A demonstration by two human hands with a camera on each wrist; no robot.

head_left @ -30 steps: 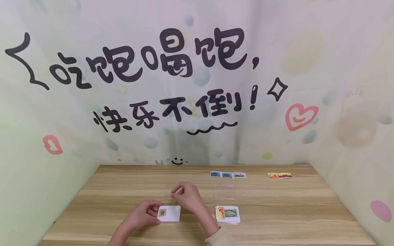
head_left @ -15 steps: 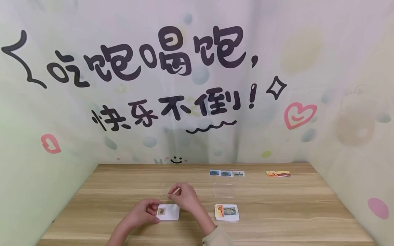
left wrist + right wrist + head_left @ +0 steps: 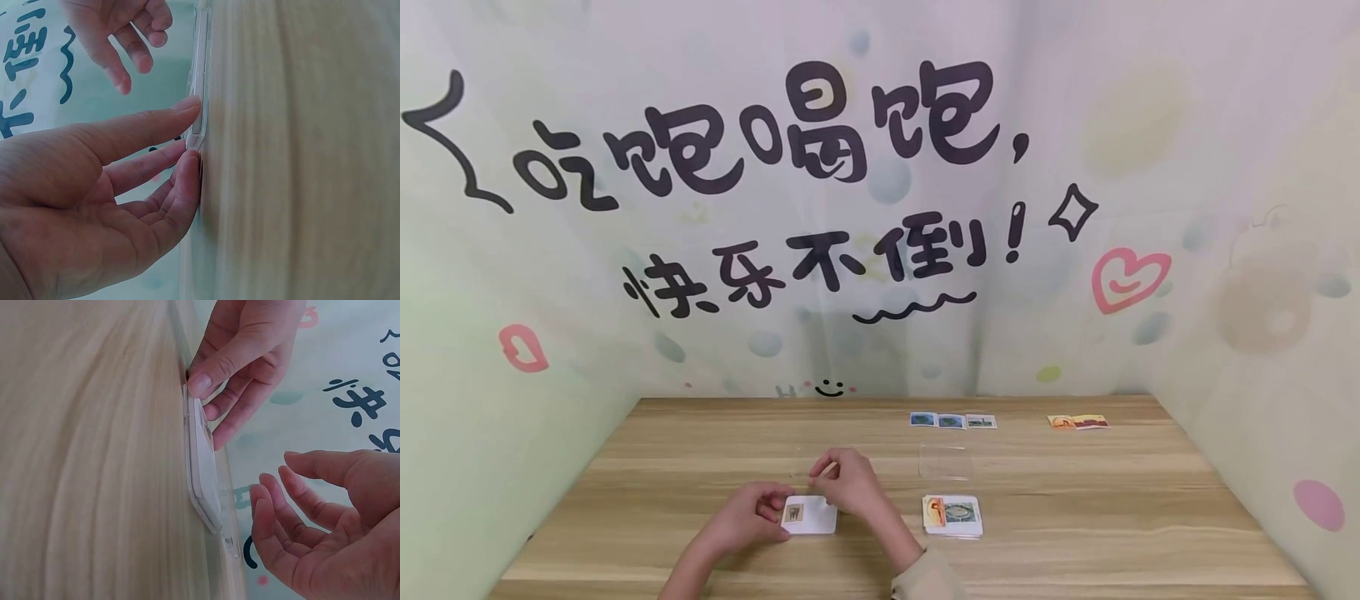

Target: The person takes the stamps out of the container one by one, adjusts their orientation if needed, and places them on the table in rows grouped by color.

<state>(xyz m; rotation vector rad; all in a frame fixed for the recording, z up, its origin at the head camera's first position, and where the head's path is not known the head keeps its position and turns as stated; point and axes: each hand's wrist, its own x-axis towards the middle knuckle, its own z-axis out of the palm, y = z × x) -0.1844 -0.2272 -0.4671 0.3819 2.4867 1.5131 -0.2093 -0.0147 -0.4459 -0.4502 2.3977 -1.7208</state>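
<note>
My left hand (image 3: 749, 512) holds a white card stack (image 3: 816, 517) by its left edge, on the wooden table. A small brown stamp (image 3: 793, 513) lies on the left part of the top card. In the left wrist view, my thumb (image 3: 186, 105) presses the side of the clear plastic around the stack, and the other fingers meet its corner. My right hand (image 3: 847, 481) hovers at the stack's far right corner. Loosely bent and apart, its fingers (image 3: 303, 531) show nothing between them in the right wrist view.
A second white card stack (image 3: 967, 527) with an orange and a greenish stamp lies to the right. Behind it is a clear plastic piece (image 3: 946, 462); another clear piece (image 3: 799, 458) is partly hidden by my right hand. Blue-toned stamps (image 3: 952, 422) and orange stamps (image 3: 1078, 422) lie farther back.
The view has shifted slightly. My right hand has come a little nearer the card stack's far edge. My left hand keeps its hold on the stack.
</note>
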